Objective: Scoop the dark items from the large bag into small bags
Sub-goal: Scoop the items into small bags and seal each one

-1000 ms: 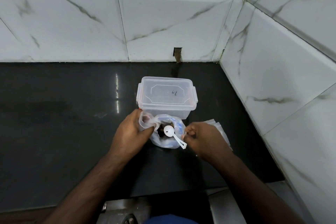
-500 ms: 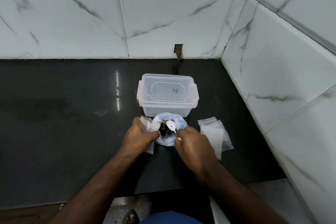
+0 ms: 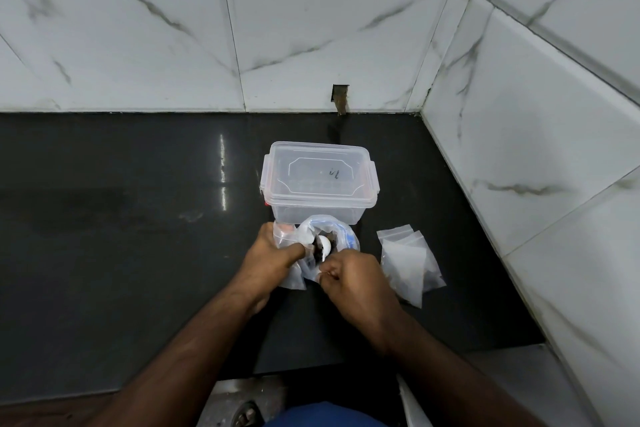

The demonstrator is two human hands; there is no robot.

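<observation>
Scooping is underway: your right hand (image 3: 349,282) is pinching the white scoop (image 3: 325,246) inside the large bag (image 3: 341,236) on the counter (image 3: 138,253), while your left hand (image 3: 268,255) is gripping a small bag (image 3: 289,276); you should be lifting level.

A lidded clear plastic rectangular box (image 3: 319,184) stands on the black polished stone countertop (image 3: 121,236), toward its far right, near the corner of the white marble-veined tiled walls (image 3: 311,28). Just near of the box sits the large clear plastic bag (image 3: 332,236), with the small white plastic scoop (image 3: 325,246) in its mouth among the dark items (image 3: 317,248). The left hand (image 3: 268,255) is at the bag's left, the right hand (image 3: 353,279) at its near side. A pile of small clear zip bags (image 3: 408,260) lies to the right, apart from the bag
</observation>
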